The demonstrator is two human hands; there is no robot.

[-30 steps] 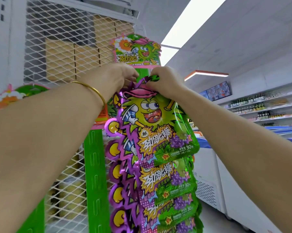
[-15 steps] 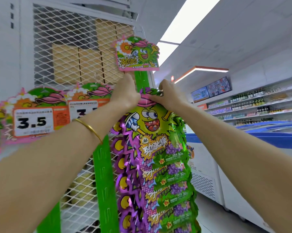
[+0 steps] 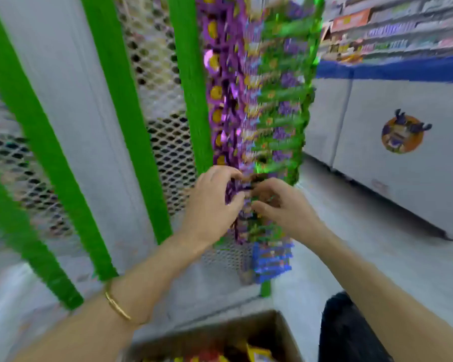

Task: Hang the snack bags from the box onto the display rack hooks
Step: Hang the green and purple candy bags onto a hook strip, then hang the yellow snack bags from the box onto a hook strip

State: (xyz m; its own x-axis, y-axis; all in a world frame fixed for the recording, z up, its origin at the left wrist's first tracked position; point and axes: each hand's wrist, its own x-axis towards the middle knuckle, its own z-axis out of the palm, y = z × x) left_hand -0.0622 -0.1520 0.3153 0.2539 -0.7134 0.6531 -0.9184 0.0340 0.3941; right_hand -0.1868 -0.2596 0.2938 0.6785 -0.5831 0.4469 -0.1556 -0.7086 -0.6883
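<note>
The view is smeared by motion, so fine detail is lost. A long column of purple and green snack bags (image 3: pixel 267 100) hangs on the rack (image 3: pixel 165 100), a white frame filled with wire mesh. The column's long axis runs straight up and down, from the top edge of the view to just above the floor (image 3: pixel 376 244). The bags overlap like shingles, their printed fronts facing out towards the viewer and slightly right. They hang along a green strip (image 3: pixel 188 74); two more green strips slant across the rack further left. Below the purple and green bags, a few blue bags (image 3: pixel 271 259) close the bottom of the column.

Both hands meet at the lower part of the column. The left hand (image 3: pixel 212 205) comes in from the left with fingers curled, its grip pinching the purple edge of the bags. The right hand (image 3: pixel 280 205) mirrors it from the right, fingers curled, pinching the green side. Which single bag they hold cannot be told through the blur. A thin gold bangle (image 3: pixel 117 305) circles the left wrist.

At the bottom edge, directly below the hands, sits an open cardboard box (image 3: pixel 280 333) with red and yellow packets showing inside. To the right stands a white chest freezer (image 3: pixel 402 165) with a blue top band and a round sticker, and store shelves (image 3: pixel 392 30) beyond it.
</note>
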